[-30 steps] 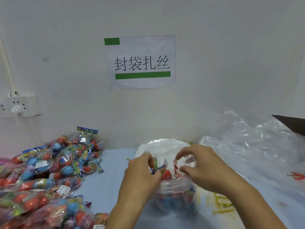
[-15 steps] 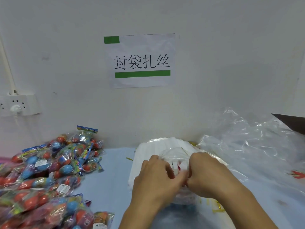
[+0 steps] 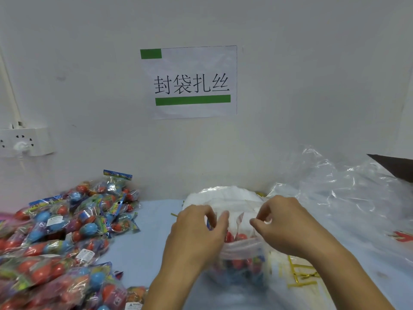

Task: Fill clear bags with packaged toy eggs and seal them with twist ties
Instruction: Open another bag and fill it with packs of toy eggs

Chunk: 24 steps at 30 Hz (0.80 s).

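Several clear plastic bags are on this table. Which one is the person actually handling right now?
The filled clear bag of red and blue toy eggs at centre, its mouth held by left hand and right hand. The crumpled plastic at right lies untouched.

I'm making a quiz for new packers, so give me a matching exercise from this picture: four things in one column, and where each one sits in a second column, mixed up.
Things:
1. egg pile
2. twist ties
3. sign
4. clear bag

Places:
A. on the wall, top centre
B. between the left hand and the right hand
C. on the table, far left
D. on the table, right of the clear bag, under the right forearm

Pairs: 1-C, 2-D, 3-A, 4-B
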Each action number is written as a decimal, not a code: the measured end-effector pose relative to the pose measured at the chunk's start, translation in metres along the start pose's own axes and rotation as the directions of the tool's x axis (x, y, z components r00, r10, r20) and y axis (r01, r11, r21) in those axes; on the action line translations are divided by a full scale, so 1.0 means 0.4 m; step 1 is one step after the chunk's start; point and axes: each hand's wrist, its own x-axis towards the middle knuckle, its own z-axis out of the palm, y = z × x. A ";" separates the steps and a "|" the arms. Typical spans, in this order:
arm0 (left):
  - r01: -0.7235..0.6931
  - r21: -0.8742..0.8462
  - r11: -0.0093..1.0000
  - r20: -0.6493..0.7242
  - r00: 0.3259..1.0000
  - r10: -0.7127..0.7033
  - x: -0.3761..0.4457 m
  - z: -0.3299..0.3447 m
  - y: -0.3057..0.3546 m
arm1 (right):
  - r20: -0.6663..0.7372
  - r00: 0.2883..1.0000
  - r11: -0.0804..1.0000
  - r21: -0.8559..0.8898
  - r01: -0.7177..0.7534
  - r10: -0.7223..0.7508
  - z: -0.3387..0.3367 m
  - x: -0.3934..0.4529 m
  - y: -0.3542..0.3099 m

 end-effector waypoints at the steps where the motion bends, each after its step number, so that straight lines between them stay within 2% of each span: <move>1: -0.010 0.016 1.000 -0.035 0.999 0.011 0.002 -0.010 -0.001 | 0.017 0.999 0.999 0.046 0.028 -0.029 -0.010 -0.002 0.002; 4: -0.056 0.098 0.994 -0.082 0.995 0.064 0.005 -0.032 -0.001 | 0.121 0.989 0.983 0.168 0.070 -0.091 -0.034 -0.008 0.007; 7: -0.053 0.060 0.997 -0.062 0.996 0.057 0.010 -0.043 -0.001 | 0.138 0.984 0.946 0.319 0.062 -0.111 -0.048 -0.009 0.007; 11: 0.000 -0.253 0.967 -0.067 0.998 -0.018 0.015 -0.064 0.005 | -0.016 0.999 0.794 0.606 0.051 -0.052 -0.046 -0.005 -0.018; 13: 0.009 -0.399 0.917 -0.032 0.999 -0.024 0.013 -0.076 0.007 | -0.041 0.999 0.761 0.647 0.051 -0.032 -0.037 -0.002 -0.026; 15: -0.001 -0.446 0.895 -0.020 1.000 -0.009 0.013 -0.083 0.000 | -0.023 0.999 0.765 0.643 0.043 -0.037 -0.031 -0.002 -0.025; 17: -0.048 -0.407 0.912 -0.078 0.997 0.018 0.014 -0.083 -0.007 | -0.031 0.999 0.757 0.653 0.027 -0.009 -0.035 -0.003 -0.017; 21: -0.181 -0.136 0.974 -0.263 0.954 0.141 0.015 -0.080 -0.015 | -0.125 0.991 0.812 0.581 0.043 0.037 -0.037 -0.003 -0.009; 24: -0.235 -0.138 0.962 -0.299 0.936 0.186 0.016 -0.081 -0.012 | -0.226 0.973 0.820 0.564 0.096 0.041 -0.041 -0.006 -0.014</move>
